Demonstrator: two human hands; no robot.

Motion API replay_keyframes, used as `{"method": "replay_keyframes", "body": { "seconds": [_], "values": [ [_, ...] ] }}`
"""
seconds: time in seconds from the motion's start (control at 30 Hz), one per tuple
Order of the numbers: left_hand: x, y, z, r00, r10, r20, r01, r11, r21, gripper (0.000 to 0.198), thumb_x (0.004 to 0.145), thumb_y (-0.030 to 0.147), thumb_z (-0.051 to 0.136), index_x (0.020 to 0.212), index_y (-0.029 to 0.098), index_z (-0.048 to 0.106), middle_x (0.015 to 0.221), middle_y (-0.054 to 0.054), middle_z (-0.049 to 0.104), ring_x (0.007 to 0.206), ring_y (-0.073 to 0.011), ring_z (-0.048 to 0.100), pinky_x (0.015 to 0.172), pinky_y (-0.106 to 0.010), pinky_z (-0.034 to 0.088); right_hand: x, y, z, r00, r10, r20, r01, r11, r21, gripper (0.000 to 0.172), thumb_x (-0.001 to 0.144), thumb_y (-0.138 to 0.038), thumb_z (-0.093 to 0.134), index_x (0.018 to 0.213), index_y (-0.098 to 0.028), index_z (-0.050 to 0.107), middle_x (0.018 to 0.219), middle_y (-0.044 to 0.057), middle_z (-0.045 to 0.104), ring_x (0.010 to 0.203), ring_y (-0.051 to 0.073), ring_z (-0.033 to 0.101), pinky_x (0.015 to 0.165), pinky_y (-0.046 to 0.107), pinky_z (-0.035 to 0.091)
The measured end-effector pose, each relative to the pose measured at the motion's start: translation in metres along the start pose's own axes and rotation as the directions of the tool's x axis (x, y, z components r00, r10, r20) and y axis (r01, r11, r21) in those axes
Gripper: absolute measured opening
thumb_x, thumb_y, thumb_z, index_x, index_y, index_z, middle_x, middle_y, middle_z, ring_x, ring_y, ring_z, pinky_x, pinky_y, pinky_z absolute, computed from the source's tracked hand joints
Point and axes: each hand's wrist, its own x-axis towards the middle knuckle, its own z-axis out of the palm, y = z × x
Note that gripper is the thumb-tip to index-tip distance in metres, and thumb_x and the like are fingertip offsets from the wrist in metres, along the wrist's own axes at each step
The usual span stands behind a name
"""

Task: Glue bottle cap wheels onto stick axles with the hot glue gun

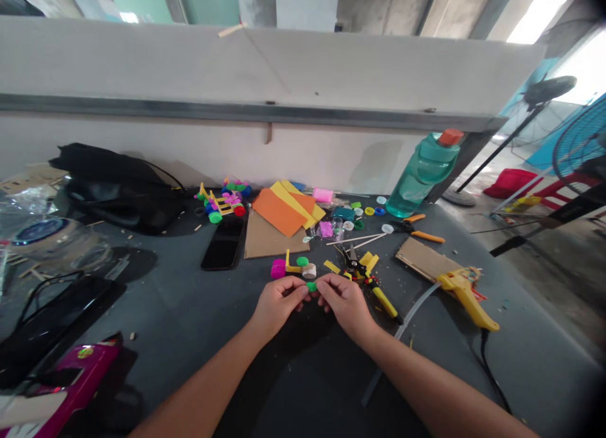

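My left hand (283,302) and my right hand (344,302) meet above the dark table. Between their pinched fingertips is a small green piece (311,286), mostly covered, so I cannot tell whether it is a bottle cap. Just beyond my fingers stands a little assembly with a magenta cap (278,269), a yellow strip (292,269), a green cap (302,261) and a white cap (309,271). Pliers with yellow-and-black handles (386,302) lie close to my right hand, among yellow scraps (368,261).
A yellow glue gun (468,296) rests at right beside cardboard (421,258). Farther back are orange-handled pliers (426,236), a teal bottle (421,173), colored sheets (279,211), loose bottle caps (369,211) and a phone (223,243). A black bag (118,189) and plastic jar (61,245) stand left.
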Motion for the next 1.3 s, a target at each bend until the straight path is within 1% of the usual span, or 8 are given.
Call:
{"method": "replay_keyframes", "body": {
  "seconds": [0.3, 0.43, 0.53, 0.67, 0.73, 0.9, 1.17, 1.3],
  "values": [
    [0.001, 0.001, -0.001, 1.000, -0.004, -0.010, 0.004, 0.999, -0.032, 0.019, 0.076, 0.032, 0.060, 0.074, 0.014, 0.063, 0.065, 0.000, 0.062, 0.052, -0.0092, 0.051, 0.053, -0.022, 0.042, 0.001, -0.002, 0.001, 1.000, -0.008, -0.008, 0.008, 0.999, 0.046, 0.025, 0.078, -0.040, 0.055, 0.082, -0.016, 0.062, 0.064, 0.001, 0.060, 0.052, 0.011, 0.052, 0.044, 0.021, 0.041],
    [0.001, -0.001, 0.000, 1.000, -0.004, -0.010, 0.004, 1.000, -0.021, 0.019, 0.077, 0.033, 0.059, 0.076, 0.014, 0.063, 0.066, -0.001, 0.062, 0.053, -0.0096, 0.051, 0.053, -0.022, 0.042, 0.000, -0.002, 0.001, 1.000, 0.003, -0.016, -0.002, 0.999, 0.039, 0.023, 0.077, -0.039, 0.057, 0.077, -0.017, 0.061, 0.064, 0.001, 0.060, 0.052, 0.011, 0.052, 0.045, 0.021, 0.041],
    [0.000, -0.004, 0.001, 0.998, 0.044, -0.032, -0.044, 0.999, 0.017, 0.022, 0.075, 0.032, 0.062, 0.089, 0.016, 0.064, 0.073, -0.001, 0.062, 0.055, -0.0101, 0.052, 0.053, -0.023, 0.043, 0.000, -0.003, 0.000, 1.000, 0.003, -0.018, -0.002, 0.999, 0.050, 0.023, 0.079, -0.039, 0.056, 0.076, -0.017, 0.060, 0.064, 0.000, 0.060, 0.052, 0.011, 0.052, 0.044, 0.021, 0.041],
    [-0.002, -0.009, 0.001, 0.986, 0.157, -0.056, -0.149, 0.981, 0.124, 0.036, 0.072, 0.028, 0.066, 0.107, 0.021, 0.060, 0.095, -0.005, 0.064, 0.068, -0.0133, 0.057, 0.061, -0.025, 0.046, -0.001, -0.003, 0.000, 1.000, 0.000, -0.012, 0.001, 0.999, 0.048, 0.023, 0.079, -0.039, 0.055, 0.073, -0.017, 0.058, 0.059, -0.002, 0.056, 0.050, 0.010, 0.050, 0.044, 0.020, 0.040],
    [-0.003, -0.010, 0.000, 0.978, 0.197, -0.066, -0.181, 0.964, 0.195, 0.032, 0.074, 0.027, 0.065, 0.105, 0.021, 0.061, 0.098, -0.005, 0.064, 0.072, -0.0142, 0.058, 0.064, -0.026, 0.046, -0.001, -0.002, 0.000, 1.000, 0.002, -0.002, -0.002, 0.999, 0.039, 0.022, 0.080, -0.038, 0.055, 0.073, -0.017, 0.058, 0.057, -0.003, 0.054, 0.048, 0.009, 0.048, 0.044, 0.019, 0.040],
    [-0.004, -0.008, -0.001, 0.963, 0.262, -0.061, -0.230, 0.920, 0.317, 0.019, 0.078, 0.027, 0.061, 0.095, 0.021, 0.064, 0.085, -0.003, 0.064, 0.067, -0.0133, 0.056, 0.062, -0.025, 0.045, -0.001, -0.001, 0.000, 1.000, 0.007, 0.024, -0.008, 0.999, 0.038, 0.022, 0.080, -0.037, 0.054, 0.073, -0.017, 0.057, 0.060, -0.001, 0.056, 0.050, 0.009, 0.050, 0.044, 0.019, 0.040],
    [-0.002, -0.009, -0.001, 0.955, 0.287, -0.073, -0.251, 0.915, 0.317, 0.016, 0.078, 0.026, 0.061, 0.093, 0.021, 0.064, 0.086, -0.003, 0.065, 0.068, -0.0134, 0.057, 0.062, -0.025, 0.046, 0.000, 0.000, 0.001, 1.000, -0.003, 0.001, 0.003, 0.998, 0.068, 0.016, 0.078, -0.033, 0.057, 0.080, -0.017, 0.059, 0.063, -0.001, 0.056, 0.052, 0.009, 0.050, 0.044, 0.019, 0.040],
    [-0.001, -0.011, -0.002, 0.956, 0.281, -0.085, -0.246, 0.925, 0.291, 0.018, 0.079, 0.028, 0.061, 0.095, 0.022, 0.064, 0.091, -0.003, 0.066, 0.073, -0.0144, 0.060, 0.065, -0.025, 0.047, 0.001, 0.003, 0.002, 0.995, -0.102, -0.011, 0.103, 0.991, 0.087, 0.017, 0.072, -0.025, 0.064, 0.088, -0.019, 0.059, 0.074, 0.000, 0.059, 0.064, 0.011, 0.055, 0.048, 0.019, 0.042]
  ]
}}
